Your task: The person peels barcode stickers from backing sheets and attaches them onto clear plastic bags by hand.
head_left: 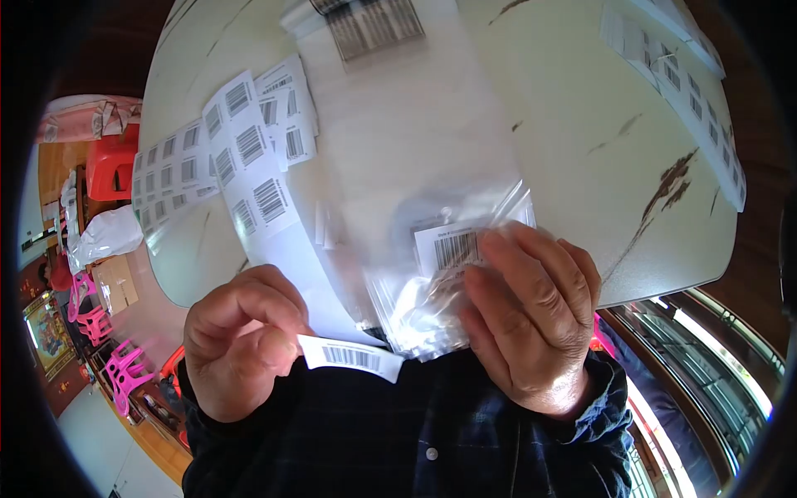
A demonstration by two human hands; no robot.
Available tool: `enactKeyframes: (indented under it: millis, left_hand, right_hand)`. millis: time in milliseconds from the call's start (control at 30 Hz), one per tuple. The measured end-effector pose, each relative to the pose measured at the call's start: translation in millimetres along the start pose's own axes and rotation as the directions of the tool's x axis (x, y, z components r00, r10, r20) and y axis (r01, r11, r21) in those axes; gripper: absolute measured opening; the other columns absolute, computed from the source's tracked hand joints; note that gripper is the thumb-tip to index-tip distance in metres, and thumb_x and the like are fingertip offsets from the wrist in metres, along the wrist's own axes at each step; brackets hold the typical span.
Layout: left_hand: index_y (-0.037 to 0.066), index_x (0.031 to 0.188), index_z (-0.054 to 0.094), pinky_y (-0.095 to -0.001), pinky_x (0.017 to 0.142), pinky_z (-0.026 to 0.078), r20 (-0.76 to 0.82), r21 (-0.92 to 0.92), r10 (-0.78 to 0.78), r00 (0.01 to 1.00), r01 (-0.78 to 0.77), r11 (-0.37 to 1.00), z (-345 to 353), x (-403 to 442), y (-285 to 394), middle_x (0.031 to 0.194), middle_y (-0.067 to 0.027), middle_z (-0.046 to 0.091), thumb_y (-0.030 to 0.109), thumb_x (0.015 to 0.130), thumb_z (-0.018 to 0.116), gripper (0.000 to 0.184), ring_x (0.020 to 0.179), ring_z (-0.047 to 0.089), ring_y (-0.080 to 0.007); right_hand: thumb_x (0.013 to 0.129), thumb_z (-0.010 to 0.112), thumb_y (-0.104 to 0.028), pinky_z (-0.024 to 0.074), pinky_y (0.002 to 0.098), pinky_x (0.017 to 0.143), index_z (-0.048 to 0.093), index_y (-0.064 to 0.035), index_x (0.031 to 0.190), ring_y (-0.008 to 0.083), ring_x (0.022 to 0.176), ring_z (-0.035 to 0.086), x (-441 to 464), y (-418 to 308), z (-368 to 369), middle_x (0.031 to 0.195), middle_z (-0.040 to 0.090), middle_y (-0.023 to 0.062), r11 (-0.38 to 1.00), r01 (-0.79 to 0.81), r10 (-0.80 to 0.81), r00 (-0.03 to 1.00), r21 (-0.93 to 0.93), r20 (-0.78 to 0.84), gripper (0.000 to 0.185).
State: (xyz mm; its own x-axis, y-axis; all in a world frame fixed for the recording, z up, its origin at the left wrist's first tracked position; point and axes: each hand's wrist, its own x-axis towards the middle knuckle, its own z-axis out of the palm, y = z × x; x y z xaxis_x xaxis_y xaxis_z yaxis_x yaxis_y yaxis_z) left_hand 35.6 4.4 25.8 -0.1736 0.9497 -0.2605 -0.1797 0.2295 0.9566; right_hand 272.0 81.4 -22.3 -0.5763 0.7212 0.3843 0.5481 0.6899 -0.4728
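My left hand (246,342) pinches one end of a barcode label (352,357), which hangs to the right, slightly curled, in front of my dark shirt. Beside it a long strip of barcode labels (251,145) runs up the table. My right hand (538,311) rests with fingers spread on the lower end of a stack of clear plastic bags (415,141). Its fingertips touch a barcode label (448,247) lying on the top bag. Whether that label is fully stuck down I cannot tell.
More label sheets (176,170) lie at the table's left, and others (693,91) along its right edge. A dark printed piece (378,26) is at the bags' far end. Red and pink stools (129,375) stand on the floor to the left of the marbled table (573,158).
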Motion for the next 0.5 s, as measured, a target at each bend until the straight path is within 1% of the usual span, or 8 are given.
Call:
enactKeyframes:
  millis: [100, 300, 500]
  left_hand:
    - [0.002, 0.084, 0.065, -0.0259, 0.065, 0.038, 0.069, -0.095, -0.135, 0.988, 0.141, 0.985, 8.2, 4.4, 3.3, 0.085, -0.0090, 0.062, 0.013, 0.085, 0.069, 0.012, 0.066, 0.049, -0.0125]
    - [0.001, 0.088, 0.067, -0.0254, 0.065, 0.039, 0.099, -0.050, -0.174, 0.980, 0.179, 0.983, 11.4, 9.4, 6.5, 0.085, -0.0093, 0.062, 0.015, 0.086, 0.071, 0.015, 0.066, 0.051, -0.0121]
    - [-0.002, 0.090, 0.068, -0.0226, 0.062, 0.039, 0.140, -0.124, -0.142, 0.980, 0.160, 0.979, 10.3, 9.5, 3.9, 0.086, -0.0107, 0.063, 0.015, 0.084, 0.073, 0.018, 0.064, 0.051, -0.0112]
  right_hand:
    - [0.072, 0.075, -0.003, 0.0500, 0.0396, 0.083, 0.068, -0.0061, 0.090, 0.0256, 0.101, 0.063, -2.8, 4.6, 5.3, 0.108, 0.070, 0.0082, 0.997, 0.000, 0.004, 0.998, 0.080, -0.060, 0.020]
    - [0.073, 0.077, -0.008, 0.0485, 0.0381, 0.082, 0.069, -0.0088, 0.089, 0.0229, 0.096, 0.063, -7.5, 6.8, 11.9, 0.105, 0.071, 0.0070, 0.997, 0.021, -0.012, 0.991, 0.068, -0.136, 0.018]
    - [0.074, 0.077, -0.011, 0.0468, 0.0387, 0.085, 0.070, -0.0129, 0.090, 0.0194, 0.094, 0.064, -5.2, 0.5, 6.7, 0.103, 0.071, 0.0034, 0.993, 0.012, 0.016, 0.971, 0.114, -0.237, 0.017]
